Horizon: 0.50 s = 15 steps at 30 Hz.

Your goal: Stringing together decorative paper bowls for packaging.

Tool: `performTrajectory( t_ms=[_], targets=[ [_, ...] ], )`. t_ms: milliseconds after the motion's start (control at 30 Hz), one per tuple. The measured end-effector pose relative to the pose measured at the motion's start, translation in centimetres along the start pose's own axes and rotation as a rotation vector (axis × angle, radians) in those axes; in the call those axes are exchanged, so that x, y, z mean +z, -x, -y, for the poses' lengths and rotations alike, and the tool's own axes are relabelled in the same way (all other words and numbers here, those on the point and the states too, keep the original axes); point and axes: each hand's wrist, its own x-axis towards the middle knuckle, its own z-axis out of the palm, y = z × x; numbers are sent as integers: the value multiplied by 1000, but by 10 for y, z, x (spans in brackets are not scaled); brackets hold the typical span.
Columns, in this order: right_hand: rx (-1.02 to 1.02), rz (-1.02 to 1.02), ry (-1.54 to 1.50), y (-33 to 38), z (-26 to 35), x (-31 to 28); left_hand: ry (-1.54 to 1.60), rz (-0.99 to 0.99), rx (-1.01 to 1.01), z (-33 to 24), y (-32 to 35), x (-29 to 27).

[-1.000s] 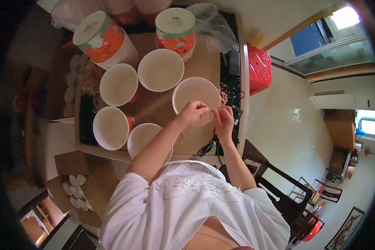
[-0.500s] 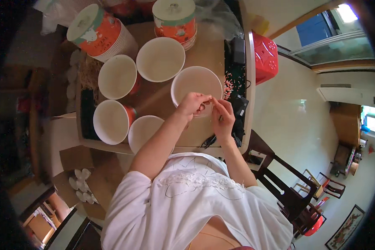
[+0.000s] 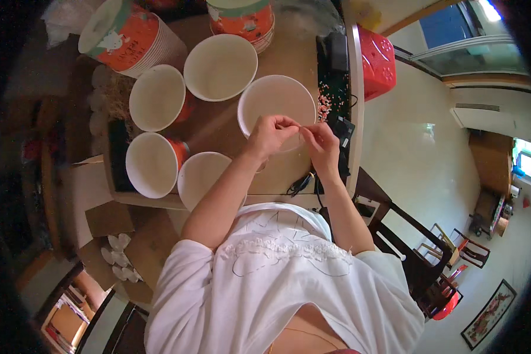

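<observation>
Four open, white-walled round paper tubs [image 3: 221, 68] stood to the left on the brown tabletop [image 3: 215, 133], the left forearm [image 3: 221, 194] crossing in front of the nearest. Small pink bits [image 3: 329, 104] and a bundled black cable [image 3: 301, 184] lay toward the right edge. A fifth wide white paper tub [image 3: 274, 97] sat just beyond the hands, its near rim partly covered by them. The left hand [image 3: 268, 137] and right hand [image 3: 324, 152] met fingertip to fingertip, each pinched closed; anything between was too small to identify.
</observation>
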Motion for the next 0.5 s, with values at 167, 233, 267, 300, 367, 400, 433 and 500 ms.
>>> performTrajectory(
  t_ms=[167, 233, 267, 300, 367, 400, 433, 500],
  targets=[
    [43, 32, 56, -3, -7, -3, 121, -44, -75, -5, 0, -1],
    [26, 34, 71, -3, -4, -3, 53, -34, -57, -6, 2, -1],
    [5, 35, 84, -3, -2, -2, -27, -40, 17, -6, 4, 0],
    [7, 37, 84, -3, -1, -1, -106, -46, 91, -6, 5, 1],
    [1, 16, 14, -2, 2, 2, -177, -77, 193, -2, 6, 2],
    [1, 17, 15, -2, 2, 1, -249, -107, 297, -2, 6, 3],
    [-21, 9, 70, -2, 2, 1, -248, -107, 296, -3, 8, 4],
    [-40, 0, 126, -2, 3, 2, -399, -160, 319, -17, 16, 8]
  ],
)
